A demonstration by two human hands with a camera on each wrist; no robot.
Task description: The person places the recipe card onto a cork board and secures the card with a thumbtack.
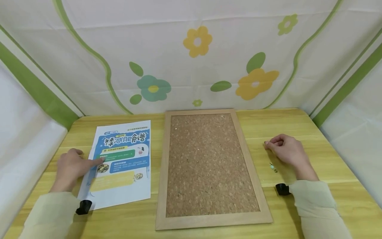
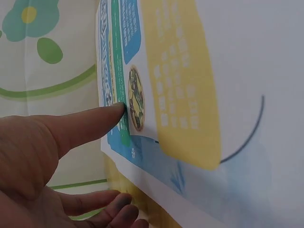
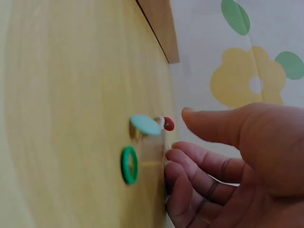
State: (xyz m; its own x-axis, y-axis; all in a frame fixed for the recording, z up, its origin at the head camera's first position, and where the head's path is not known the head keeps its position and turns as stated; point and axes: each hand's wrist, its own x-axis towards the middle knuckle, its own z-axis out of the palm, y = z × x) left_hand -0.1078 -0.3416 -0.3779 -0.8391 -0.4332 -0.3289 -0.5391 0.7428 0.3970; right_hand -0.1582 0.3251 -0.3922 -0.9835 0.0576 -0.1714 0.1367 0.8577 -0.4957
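At the left lies a printed paper sheet with a blue, green and yellow food layout. My left hand is at its left edge. The thumb rests on the print, with the other fingers below the edge, off the sheet. My right hand is low over the table, right of a wood-framed cork board. Beside it stand several small thumbtacks, among them a mint one, a green one and a red one. Its fingers are loosely bent, thumb apart from them; nothing shows between.
The wood-grain table bears everything. A white curtain printed with flowers rises along its back edge, with white fabric at both sides. Each sleeve carries a black wrist piece at the cuff. Tiny pale specks dot the cork.
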